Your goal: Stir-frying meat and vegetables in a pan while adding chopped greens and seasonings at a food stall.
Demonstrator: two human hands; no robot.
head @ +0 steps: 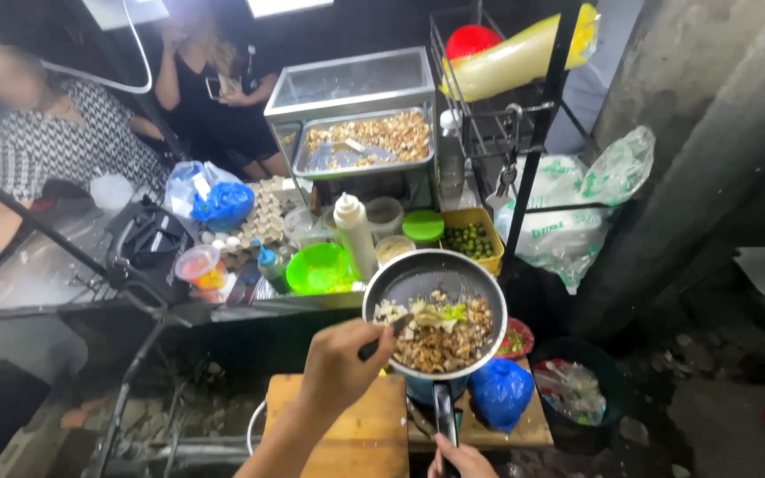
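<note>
While two hands work at the bottom of the view, one frying pan (436,312) sits low in the middle, above a wooden board (360,434). Its round bowl lies away from the person and its single dark handle (445,414) runs straight back toward them, so the long axis runs near to far. The right hand (464,460), mostly cut off by the lower edge, is wrapped around the handle's end. The left hand (340,365) is closed in a fist on one dark utensil (389,336), whose tip reaches right into the chopped food (440,335) heaped in the pan's near half. Beyond the pan stand one white squeeze bottle (355,232), one green bowl (320,268), one green lid (423,226) and one yellow tub of small green fruits (472,239). Farther back, one metal tray (367,142) holds fried pieces. Two seated people (42,133) are at the upper left, and one blue bag (500,391) lies just right of the handle.
</note>
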